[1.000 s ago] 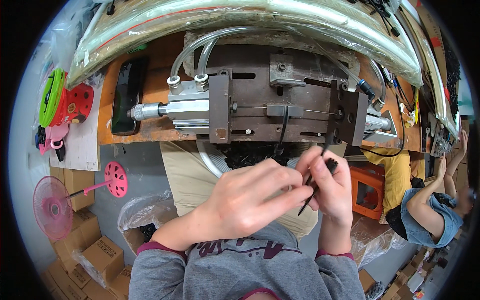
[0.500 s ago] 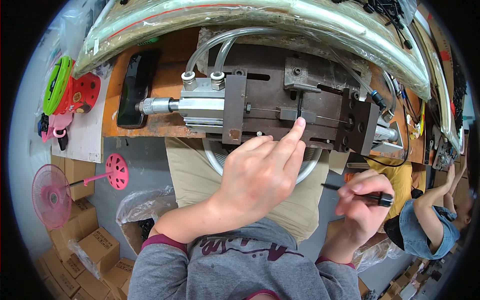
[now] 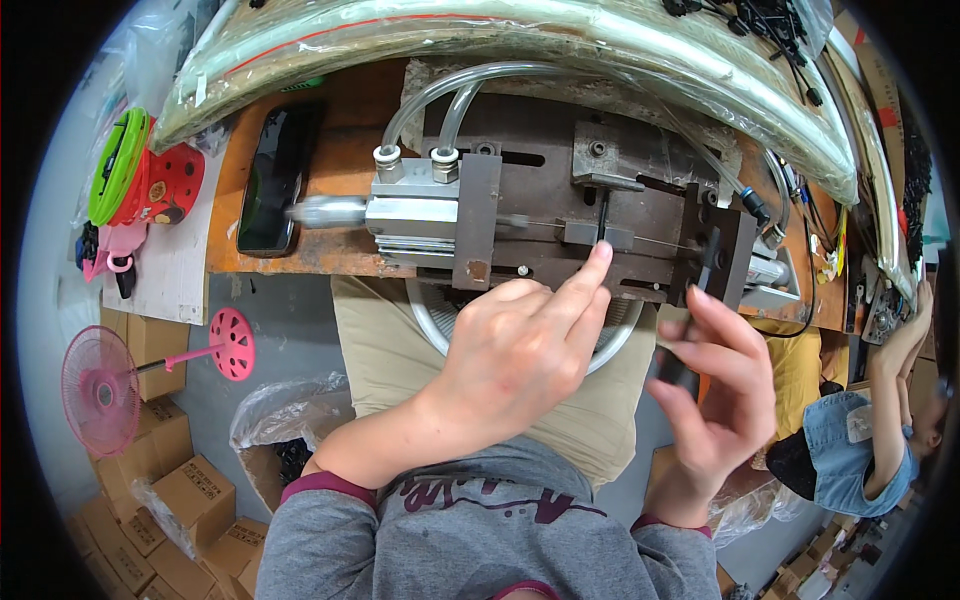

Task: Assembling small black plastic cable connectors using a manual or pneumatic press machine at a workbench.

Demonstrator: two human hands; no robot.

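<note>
The index finger of my left hand (image 3: 535, 335) stretches out, its tip touching a thin black rod (image 3: 603, 212) that lies across a small grey metal block (image 3: 580, 232). The other fingers are bent and hold nothing I can see; the thumb is hidden. Both rod and block sit on a dark brown metal fixture (image 3: 535, 205). My right hand (image 3: 725, 400) is raised at the fixture's near right corner, with a narrow black part (image 3: 680, 373) between thumb and fingers. Motion smears this part, so its exact kind is unclear. A thin wire runs lengthwise through the block.
A silver air cylinder (image 3: 412, 215) with clear hoses (image 3: 480, 68) is mounted at the fixture's left. Beside it lies a black phone (image 3: 275, 180). Long plastic-wrapped strips (image 3: 520, 35) arch across the back. Another person (image 3: 850, 440) sits at the right. A pink fan (image 3: 103, 385) stands lower left.
My right hand has shifted up and left toward the fixture, turning the black part from roughly level to upright. The cylinder's rod ends are now blurred with motion. My left hand stays nearly in place.
</note>
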